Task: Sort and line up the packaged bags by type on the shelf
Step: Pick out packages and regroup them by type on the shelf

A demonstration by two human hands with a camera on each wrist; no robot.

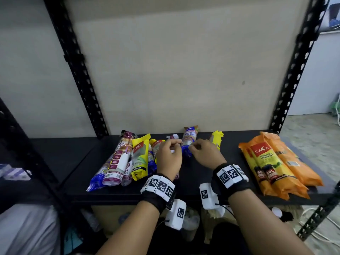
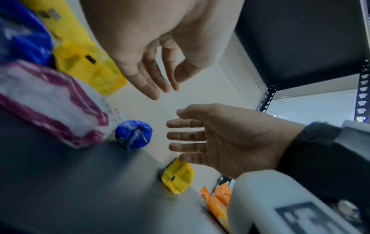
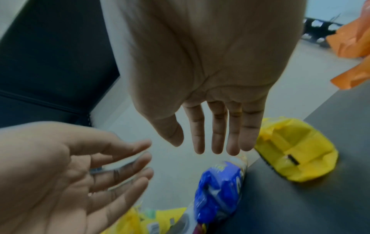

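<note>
On the black shelf [image 1: 114, 195], a blue roll pack [image 1: 189, 142] lies in the middle, with a yellow pack [image 1: 217, 140] to its right. My left hand [image 1: 173, 144] hovers just left of the blue roll and my right hand [image 1: 192, 147] just over its near end. In the wrist views both hands show straight, spread fingers with nothing in them: left hand [image 2: 168, 91], right hand [image 3: 200, 147]. Below the right hand's fingertips lie the blue roll [image 3: 218, 186] and the yellow pack [image 3: 296, 150].
At the left lies a mixed cluster: a purple-and-white drawstring pack [image 1: 119, 159], blue rolls and a yellow pack [image 1: 139, 157]. Orange packs [image 1: 276, 162] lie together at the right. Black slotted uprights [image 1: 81, 74] frame the bay, with a beige back panel behind.
</note>
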